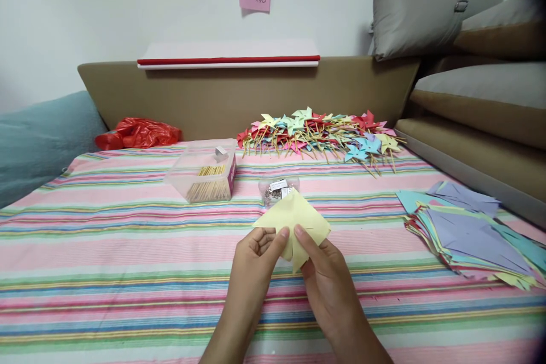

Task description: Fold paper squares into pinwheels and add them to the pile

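A pale yellow paper square (294,210) with slits cut in from its corners is held up in front of me, one corner pointing away. My left hand (258,253) pinches its left side, thumb on top and fingers curled beneath. On the right side my right hand (322,261) grips it the same way, the two thumb tips close together near the middle. Just beyond the paper stands a small clear container (265,186) of little metal pieces with a white label, partly covered by the paper's far corner.
A clear plastic box (179,173) of thin wooden sticks stands left of centre. Finished paper pinwheels (298,128) lie heaped at the back. Cut paper sheets (473,236) are stacked at right. A red plastic bag (145,133) lies back left; cushions (482,96) rise along the right.
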A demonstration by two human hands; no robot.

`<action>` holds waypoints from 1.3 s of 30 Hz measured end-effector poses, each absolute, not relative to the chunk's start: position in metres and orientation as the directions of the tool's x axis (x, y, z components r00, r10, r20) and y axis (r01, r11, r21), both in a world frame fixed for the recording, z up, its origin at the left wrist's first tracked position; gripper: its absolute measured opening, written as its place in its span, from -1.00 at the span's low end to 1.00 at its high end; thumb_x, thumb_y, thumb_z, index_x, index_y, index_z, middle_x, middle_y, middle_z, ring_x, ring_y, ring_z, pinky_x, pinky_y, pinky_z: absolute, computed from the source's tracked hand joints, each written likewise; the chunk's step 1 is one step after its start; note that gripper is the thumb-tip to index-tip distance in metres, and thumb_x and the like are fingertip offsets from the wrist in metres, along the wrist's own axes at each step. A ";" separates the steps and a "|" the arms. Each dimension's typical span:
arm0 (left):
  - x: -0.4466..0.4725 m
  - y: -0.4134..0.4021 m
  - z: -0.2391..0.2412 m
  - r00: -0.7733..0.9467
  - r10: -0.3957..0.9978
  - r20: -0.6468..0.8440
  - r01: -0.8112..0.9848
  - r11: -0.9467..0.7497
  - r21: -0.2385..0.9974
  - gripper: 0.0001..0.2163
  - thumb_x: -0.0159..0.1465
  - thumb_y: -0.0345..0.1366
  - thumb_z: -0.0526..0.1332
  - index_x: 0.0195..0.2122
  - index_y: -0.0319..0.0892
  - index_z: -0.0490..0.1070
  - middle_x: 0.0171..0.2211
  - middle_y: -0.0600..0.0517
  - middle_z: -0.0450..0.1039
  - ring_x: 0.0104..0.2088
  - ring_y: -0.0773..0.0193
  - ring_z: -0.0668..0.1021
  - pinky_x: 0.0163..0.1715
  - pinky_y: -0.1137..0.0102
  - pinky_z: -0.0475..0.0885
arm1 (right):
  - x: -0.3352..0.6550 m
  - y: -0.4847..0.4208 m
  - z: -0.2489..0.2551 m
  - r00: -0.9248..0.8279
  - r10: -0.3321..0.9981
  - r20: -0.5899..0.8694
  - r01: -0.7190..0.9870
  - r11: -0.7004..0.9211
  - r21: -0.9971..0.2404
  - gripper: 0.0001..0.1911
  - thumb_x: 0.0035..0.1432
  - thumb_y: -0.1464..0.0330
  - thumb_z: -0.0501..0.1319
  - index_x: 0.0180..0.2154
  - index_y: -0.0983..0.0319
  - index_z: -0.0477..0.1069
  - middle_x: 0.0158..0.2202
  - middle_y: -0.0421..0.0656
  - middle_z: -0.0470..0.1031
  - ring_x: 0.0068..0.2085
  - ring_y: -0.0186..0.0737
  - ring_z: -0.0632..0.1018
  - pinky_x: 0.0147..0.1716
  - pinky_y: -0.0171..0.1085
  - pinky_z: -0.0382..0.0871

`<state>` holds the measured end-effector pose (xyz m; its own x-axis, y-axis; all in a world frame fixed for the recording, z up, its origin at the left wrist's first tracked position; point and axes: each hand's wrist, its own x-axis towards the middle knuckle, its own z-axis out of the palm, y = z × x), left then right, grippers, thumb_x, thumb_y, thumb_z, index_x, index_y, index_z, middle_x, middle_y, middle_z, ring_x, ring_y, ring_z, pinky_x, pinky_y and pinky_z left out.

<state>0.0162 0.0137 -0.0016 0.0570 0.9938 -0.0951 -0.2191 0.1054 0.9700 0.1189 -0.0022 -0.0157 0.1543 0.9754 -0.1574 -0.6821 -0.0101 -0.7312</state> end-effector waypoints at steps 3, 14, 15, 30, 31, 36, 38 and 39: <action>0.016 0.014 -0.001 0.051 0.994 -0.093 -0.222 0.103 0.970 -0.73 0.09 -0.10 0.45 -0.41 -0.22 0.57 -0.47 0.01 0.57 -0.41 0.24 0.55 -0.41 0.44 0.42 | 0.120 -0.003 -0.014 0.144 0.971 -0.189 -0.662 -0.047 -0.748 -0.57 -0.03 0.17 0.47 -0.14 0.24 0.60 -0.15 -0.06 0.65 -0.16 -0.01 0.61 -0.18 -0.12 0.49; -0.002 0.020 0.004 -0.066 0.981 -0.185 -0.406 0.143 0.903 -0.74 0.14 -0.11 0.43 -0.38 -0.23 0.53 -0.45 0.05 0.53 -0.42 0.35 0.50 -0.41 0.52 0.40 | 0.138 -0.002 -0.028 0.310 0.832 0.461 0.221 0.408 -0.886 -0.62 0.23 0.29 0.23 0.09 0.02 0.33 0.17 -0.05 0.32 0.15 -0.01 0.41 0.06 0.02 0.36; -0.003 0.020 0.004 -0.066 0.981 -0.183 -0.412 0.141 0.900 -0.73 0.15 -0.11 0.42 -0.37 -0.23 0.53 -0.43 0.04 0.53 -0.40 0.35 0.51 -0.39 0.52 0.41 | 0.139 -0.002 -0.028 0.247 0.810 0.532 0.333 0.444 -0.832 -0.65 0.24 0.33 0.22 0.06 0.01 0.38 0.20 -0.05 0.26 0.20 0.02 0.36 0.09 0.05 0.34; -0.006 0.019 0.006 0.033 0.998 -0.048 -0.224 0.054 0.973 -0.74 0.21 -0.12 0.38 -0.40 -0.22 0.47 -0.47 0.10 0.50 -0.41 0.36 0.46 -0.34 0.50 0.37 | 0.147 -0.001 -0.025 0.128 0.868 0.480 0.390 0.401 -0.829 -0.90 0.21 0.21 0.30 -0.32 0.02 0.60 0.21 -0.09 0.28 0.28 0.10 0.29 0.16 0.12 0.27; -0.005 0.019 0.006 0.039 0.998 -0.041 -0.212 0.048 0.976 -0.74 0.21 -0.12 0.38 -0.42 -0.22 0.46 -0.49 0.11 0.48 -0.42 0.37 0.45 -0.34 0.50 0.36 | 0.146 -0.001 -0.026 0.155 0.886 0.437 0.345 0.366 -0.864 -0.88 0.20 0.19 0.30 -0.33 0.04 0.60 0.21 -0.09 0.28 0.28 0.10 0.30 0.17 0.12 0.26; -0.002 0.017 0.008 0.071 0.996 -0.050 -0.166 0.062 0.984 -0.73 0.21 -0.11 0.38 -0.38 -0.23 0.47 -0.49 0.11 0.49 -0.42 0.38 0.45 -0.35 0.50 0.34 | 0.144 0.000 -0.028 0.240 0.932 0.272 0.156 0.240 -0.958 -0.81 0.13 0.14 0.34 -0.37 0.10 0.59 0.19 -0.07 0.31 0.24 0.11 0.36 0.22 0.11 0.23; -0.002 0.017 0.008 0.092 0.994 -0.058 -0.151 0.072 0.986 -0.73 0.21 -0.10 0.37 -0.37 -0.24 0.47 -0.48 0.10 0.50 -0.42 0.37 0.45 -0.35 0.49 0.35 | 0.144 0.001 -0.030 0.256 0.935 0.244 0.111 0.223 -0.969 -0.79 0.11 0.13 0.35 -0.38 0.12 0.59 0.17 -0.06 0.32 0.23 0.11 0.37 0.21 0.09 0.26; -0.002 0.016 0.008 0.100 0.993 -0.059 -0.145 0.073 0.987 -0.73 0.21 -0.10 0.37 -0.37 -0.24 0.47 -0.48 0.10 0.50 -0.42 0.37 0.46 -0.35 0.49 0.35 | 0.144 0.002 -0.030 0.264 0.935 0.237 0.097 0.219 -0.971 -0.78 0.09 0.13 0.36 -0.39 0.13 0.59 0.17 -0.05 0.32 0.22 0.11 0.38 0.20 0.08 0.28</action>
<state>-0.0015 0.0163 0.0081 0.1004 0.9932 -0.0591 -0.1451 0.0733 0.9867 0.1439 0.0017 -0.0297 0.2638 0.9351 0.2367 0.0965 0.2186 -0.9710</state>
